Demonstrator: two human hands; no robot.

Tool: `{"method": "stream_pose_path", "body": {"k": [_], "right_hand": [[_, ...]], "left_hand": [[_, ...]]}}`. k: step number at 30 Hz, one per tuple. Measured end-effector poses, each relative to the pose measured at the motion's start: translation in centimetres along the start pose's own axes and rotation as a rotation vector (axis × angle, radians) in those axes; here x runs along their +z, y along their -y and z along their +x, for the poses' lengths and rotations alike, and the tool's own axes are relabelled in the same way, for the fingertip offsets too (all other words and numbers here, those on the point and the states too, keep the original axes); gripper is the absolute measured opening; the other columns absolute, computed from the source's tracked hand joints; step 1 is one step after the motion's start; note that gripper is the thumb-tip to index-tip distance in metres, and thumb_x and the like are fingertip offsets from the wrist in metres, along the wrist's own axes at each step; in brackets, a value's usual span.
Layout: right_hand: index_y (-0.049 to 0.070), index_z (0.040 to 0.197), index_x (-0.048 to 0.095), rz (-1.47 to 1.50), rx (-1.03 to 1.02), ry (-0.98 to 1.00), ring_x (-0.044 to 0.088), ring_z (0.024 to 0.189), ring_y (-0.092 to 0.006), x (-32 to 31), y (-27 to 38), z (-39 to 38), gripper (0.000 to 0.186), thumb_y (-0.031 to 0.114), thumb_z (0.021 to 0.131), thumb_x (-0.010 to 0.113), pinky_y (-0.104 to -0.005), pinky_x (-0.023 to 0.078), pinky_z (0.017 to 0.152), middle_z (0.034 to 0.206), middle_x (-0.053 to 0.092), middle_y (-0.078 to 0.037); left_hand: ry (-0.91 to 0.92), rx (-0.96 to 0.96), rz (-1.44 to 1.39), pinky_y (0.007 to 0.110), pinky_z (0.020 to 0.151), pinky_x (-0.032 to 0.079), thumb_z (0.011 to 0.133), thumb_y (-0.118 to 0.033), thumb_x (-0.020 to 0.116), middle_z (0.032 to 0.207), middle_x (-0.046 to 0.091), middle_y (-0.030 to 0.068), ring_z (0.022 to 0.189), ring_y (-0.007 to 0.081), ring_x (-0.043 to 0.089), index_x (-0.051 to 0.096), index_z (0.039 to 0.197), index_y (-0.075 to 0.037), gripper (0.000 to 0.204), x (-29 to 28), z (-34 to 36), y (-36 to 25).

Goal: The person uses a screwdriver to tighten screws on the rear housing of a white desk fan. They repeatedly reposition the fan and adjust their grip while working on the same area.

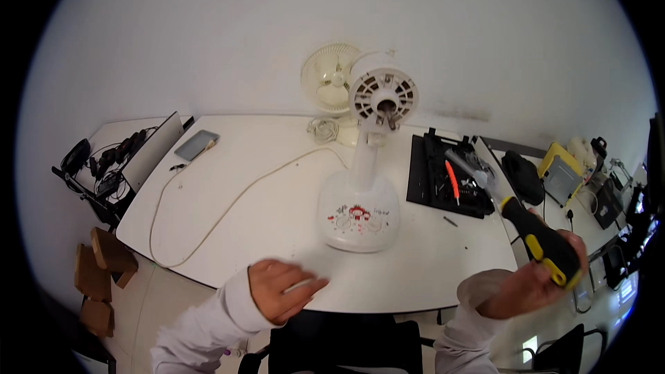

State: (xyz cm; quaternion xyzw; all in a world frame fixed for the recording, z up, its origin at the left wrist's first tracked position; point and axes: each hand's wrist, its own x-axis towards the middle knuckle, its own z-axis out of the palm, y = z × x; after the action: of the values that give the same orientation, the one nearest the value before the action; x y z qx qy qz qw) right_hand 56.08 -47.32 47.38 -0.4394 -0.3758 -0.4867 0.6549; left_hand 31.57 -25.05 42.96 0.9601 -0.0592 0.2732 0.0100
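A white desk fan base (359, 228) with a red printed design stands upright on the white table (263, 235), its round motor housing (384, 86) exposed at the top of the neck. My right hand (537, 277) grips a black-and-yellow screwdriver (533, 235) at the right, pointing up-left past an open black tool case (433, 187) holding a red-handled tool (451, 180). My left hand (284, 289) hovers at the table's front edge, left of the base, empty with loosely bent fingers apart. A small dark piece (450, 221) lies below the case.
An off-white fan grille (329, 73) is behind the housing. A cable (249, 183) loops leftward near a grey tray (197, 144). Side desks hold electronics (100, 166) and a yellow box (561, 173). Cardboard (97, 291) lies on the floor, and a black chair (343, 346) is below me.
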Motion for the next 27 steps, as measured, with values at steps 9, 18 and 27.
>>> {"method": "stream_pose_path", "body": {"k": [9, 18, 27], "right_hand": [[0.009, 0.131, 0.039, -0.195, -0.187, -0.136, 0.059, 0.109, -0.0271, 4.8, -0.5, 0.2, 0.058, 0.054, 0.095, 0.038, -0.0274, 0.061, 0.067, 0.118, 0.053, -0.021], [0.005, 0.132, 0.037, -0.065, -0.204, -0.085, 0.059, 0.107, -0.0255, 7.3, -4.6, -1.3, 0.060, 0.052, 0.096, 0.037, -0.0296, 0.061, 0.072, 0.115, 0.054, -0.021], [0.004, 0.121, 0.041, 0.150, -0.508, -0.017, 0.063, 0.094, -0.0271, 9.2, -6.2, 0.6, 0.038, 0.035, 0.103, 0.028, -0.0341, 0.053, 0.084, 0.114, 0.052, -0.012]], "left_hand": [[-0.630, -0.124, 0.091, 0.043, 0.086, 0.047, 0.064, -0.001, 0.070, 0.122, 0.056, 0.0141, 0.105, 0.0344, 0.056, 0.060, 0.118, -0.008, 0.055, -0.4, 14.9, 3.5], [-0.631, -0.178, -0.025, 0.042, 0.088, 0.045, 0.066, -0.002, 0.068, 0.119, 0.058, 0.0087, 0.107, 0.0325, 0.056, 0.067, 0.111, -0.012, 0.046, 2.9, 18.7, 6.0], [-0.613, -0.181, -0.126, 0.043, 0.089, 0.047, 0.059, -0.001, 0.069, 0.119, 0.058, 0.0109, 0.107, 0.0343, 0.055, 0.070, 0.105, -0.012, 0.047, 3.6, 18.7, 6.5]]}}
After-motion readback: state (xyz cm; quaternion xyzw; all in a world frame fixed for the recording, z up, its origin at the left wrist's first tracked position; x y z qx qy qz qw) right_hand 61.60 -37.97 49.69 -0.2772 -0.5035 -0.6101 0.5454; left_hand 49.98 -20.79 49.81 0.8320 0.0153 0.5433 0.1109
